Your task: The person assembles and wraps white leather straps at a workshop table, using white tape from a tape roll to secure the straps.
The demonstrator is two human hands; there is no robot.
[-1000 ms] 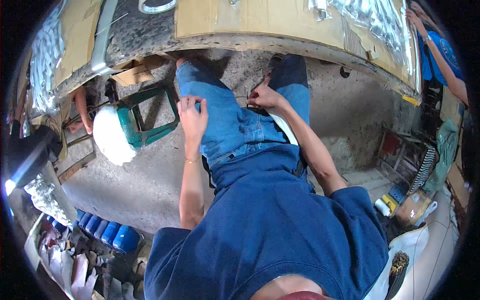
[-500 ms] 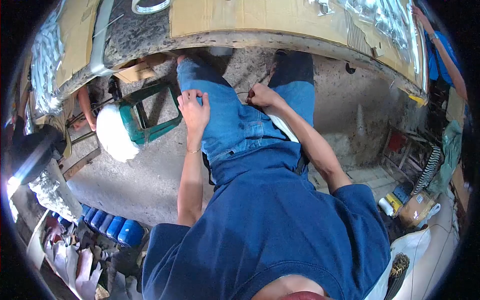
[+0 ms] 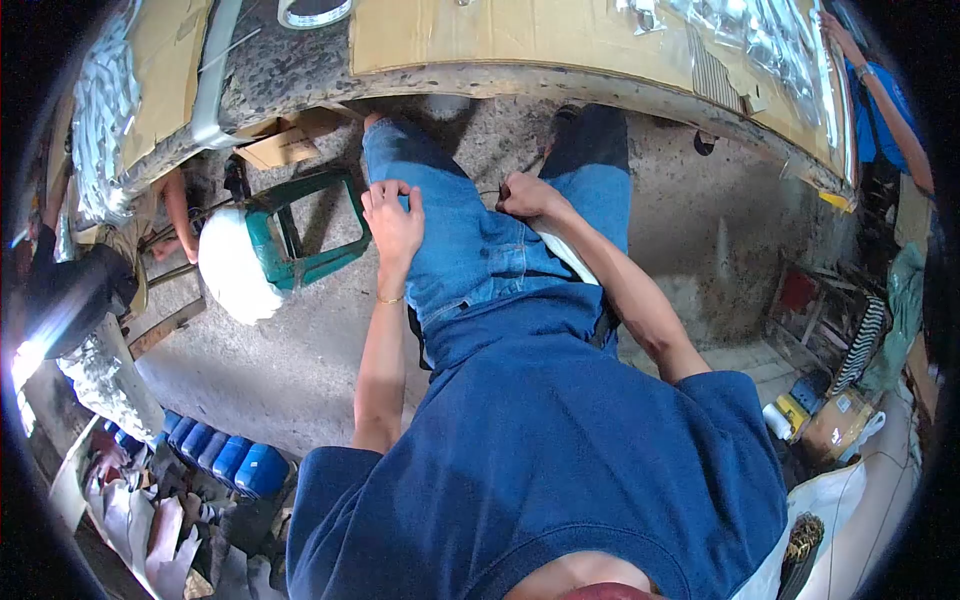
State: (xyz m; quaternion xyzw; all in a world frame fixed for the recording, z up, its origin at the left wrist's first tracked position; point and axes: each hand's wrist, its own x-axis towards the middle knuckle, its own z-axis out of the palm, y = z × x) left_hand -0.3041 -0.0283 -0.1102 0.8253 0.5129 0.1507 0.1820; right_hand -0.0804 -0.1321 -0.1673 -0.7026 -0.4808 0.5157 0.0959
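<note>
My left hand [image 3: 393,222] lies on the left thigh of my blue jeans [image 3: 455,265], palm down, fingers loosely bent and thumb apart; nothing shows in it. Over my other thigh, my right hand [image 3: 530,196] is closed, with its fingertips pinched together. A thin dark line runs beside those fingertips, but what they hold, if anything, is too small to make out. Left of my knee stands a green plastic stool [image 3: 340,260] with a white padded cover [image 3: 235,270] at one end.
A cardboard-topped workbench [image 3: 520,40] spans the front, bearing a tape roll [image 3: 315,12] and shiny strips [image 3: 105,120]. Blue jugs [image 3: 262,470] and scraps [image 3: 165,540] lie behind left. A co-worker's arm [image 3: 895,115] is at right; another person's bare leg [image 3: 180,220] shows at left.
The view has shifted slightly, so the bench and stool appear a little further right. Both hands keep nearly the same pose on my thighs.
</note>
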